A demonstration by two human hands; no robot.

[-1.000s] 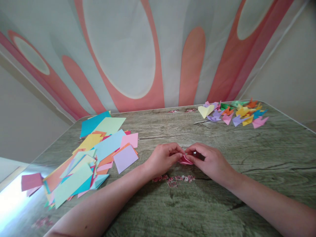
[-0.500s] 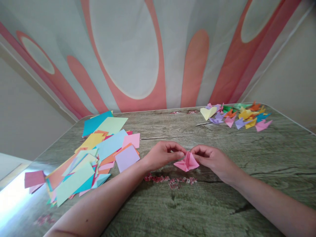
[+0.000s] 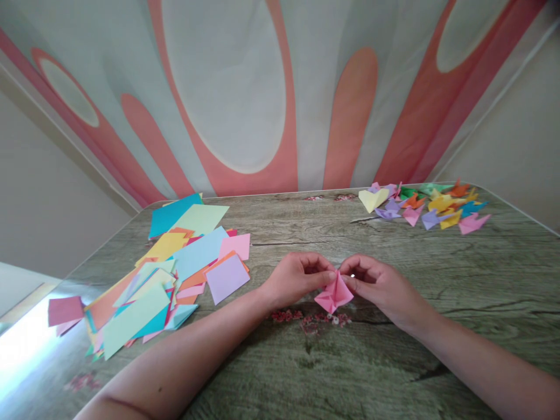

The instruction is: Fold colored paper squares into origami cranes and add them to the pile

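Note:
A pink origami piece (image 3: 334,294), partly folded with pointed corners, is held between my two hands over the middle of the table. My left hand (image 3: 303,277) pinches its upper left edge between thumb and fingers. On the other side, my right hand (image 3: 373,280) grips the upper right edge the same way. The fingertips hide the top of the paper, while its creased lower part hangs toward me.
Loose coloured paper sheets (image 3: 135,319) lie in an overlapping heap on the left, with a lilac square (image 3: 228,279) nearest my left forearm. Several folded paper figures (image 3: 441,202) cluster at the back right of the wood-patterned table (image 3: 280,227). A printed curtain (image 3: 225,87) hangs behind.
The pink origami piece has tilted, its lower point now hanging further down and its spread narrower. Both hands keep their pinch and have shifted only slightly. The whole view has moved a little.

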